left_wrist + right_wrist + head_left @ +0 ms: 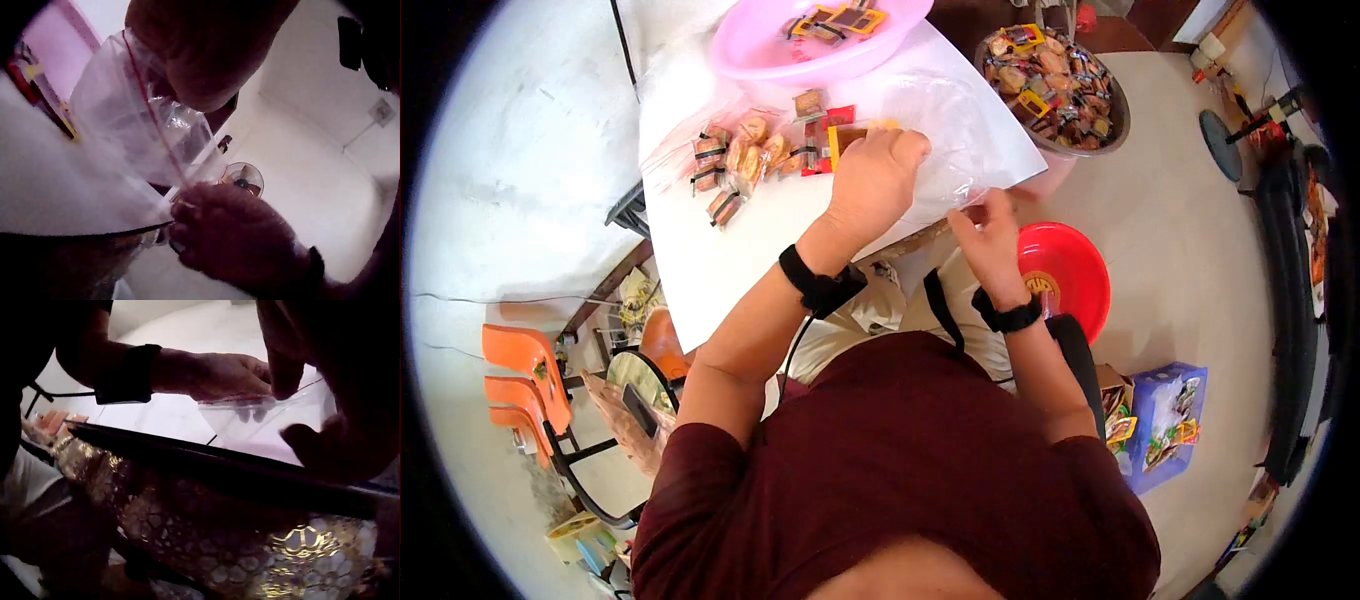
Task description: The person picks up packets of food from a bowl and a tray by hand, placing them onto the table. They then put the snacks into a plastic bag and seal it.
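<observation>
A clear plastic bag (pixel 945 130) with a red line along its mouth (pixel 150 109) is stretched between both hands over the white table's right edge. My left hand (pixel 875 180) pinches one end of the mouth; in the right wrist view, this hand (pixel 231 375) is seen at the red line. The right hand (pixel 990 240), lower and to the right, holds the other end near the table corner, and its curled fingers (pixel 187 215) meet the red line. Wrapped snacks (pixel 750 155) and a yellow-edged packet (pixel 840 145) lie left of the bag.
A pink basin (pixel 820 70) holding packets stands at the table's far side. Beyond the right edge is a metal bowl (pixel 1120 125) heaped with wrapped snacks. A red basin (pixel 1090 270) and a purple crate (pixel 1140 465) are at the right; orange chairs (pixel 525 350) stand left.
</observation>
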The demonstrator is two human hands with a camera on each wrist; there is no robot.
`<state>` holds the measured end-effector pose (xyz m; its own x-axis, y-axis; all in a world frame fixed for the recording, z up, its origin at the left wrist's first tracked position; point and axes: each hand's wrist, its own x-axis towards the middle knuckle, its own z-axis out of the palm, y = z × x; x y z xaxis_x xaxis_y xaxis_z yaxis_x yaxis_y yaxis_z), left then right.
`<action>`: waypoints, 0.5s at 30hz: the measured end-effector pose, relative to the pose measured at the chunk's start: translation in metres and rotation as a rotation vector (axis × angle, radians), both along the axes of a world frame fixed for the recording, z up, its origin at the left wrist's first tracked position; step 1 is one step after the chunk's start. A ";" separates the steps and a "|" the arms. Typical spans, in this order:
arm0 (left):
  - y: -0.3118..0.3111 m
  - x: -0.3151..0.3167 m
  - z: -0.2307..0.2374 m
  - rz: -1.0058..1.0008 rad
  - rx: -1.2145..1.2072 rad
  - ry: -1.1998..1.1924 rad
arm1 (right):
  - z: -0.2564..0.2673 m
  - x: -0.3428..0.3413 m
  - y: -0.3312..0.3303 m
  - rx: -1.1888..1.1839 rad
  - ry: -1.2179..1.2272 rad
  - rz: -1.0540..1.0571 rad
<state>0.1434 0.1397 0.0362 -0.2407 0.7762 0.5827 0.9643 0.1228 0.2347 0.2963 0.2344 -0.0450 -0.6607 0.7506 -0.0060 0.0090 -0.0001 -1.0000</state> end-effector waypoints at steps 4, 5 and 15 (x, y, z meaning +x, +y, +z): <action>-0.004 0.010 0.002 -0.054 -0.069 0.177 | 0.038 0.011 0.000 0.721 -0.002 -0.272; -0.004 0.013 -0.001 -0.075 -0.091 0.180 | 0.045 0.012 0.002 0.899 -0.002 -0.279; -0.024 -0.020 -0.012 0.197 -0.021 0.006 | 0.025 0.010 0.022 0.826 -0.024 -0.035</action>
<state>0.1229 0.1162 0.0243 -0.3858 0.7262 0.5690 0.9225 0.3138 0.2249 0.3059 0.2564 -0.0201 -0.6434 0.5396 0.5430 0.0437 0.7340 -0.6777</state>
